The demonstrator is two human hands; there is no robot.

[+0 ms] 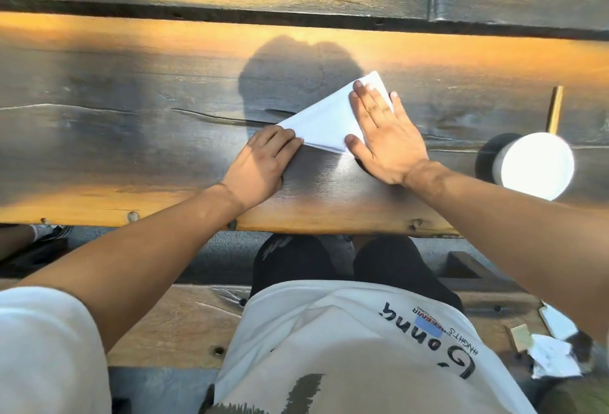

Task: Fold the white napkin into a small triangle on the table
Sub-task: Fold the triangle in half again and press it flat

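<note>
My right fingers (pixel 372 107) lie flat on the napkin (pixel 324 123), left fingers (pixel 280 138) pinch its eight-o'clock corner — easing either could let layers slide, skewing the crease.

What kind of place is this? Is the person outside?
Probably outdoors, at a picnic-style table. The table is made of thick, weathered wooden planks with bolt heads. A matching plank bench sits below it. Low golden sunlight throws a hard shadow beside the white napkin.

White cup (pixel 535 166) near wooden stick (pixel 555 110)
</note>
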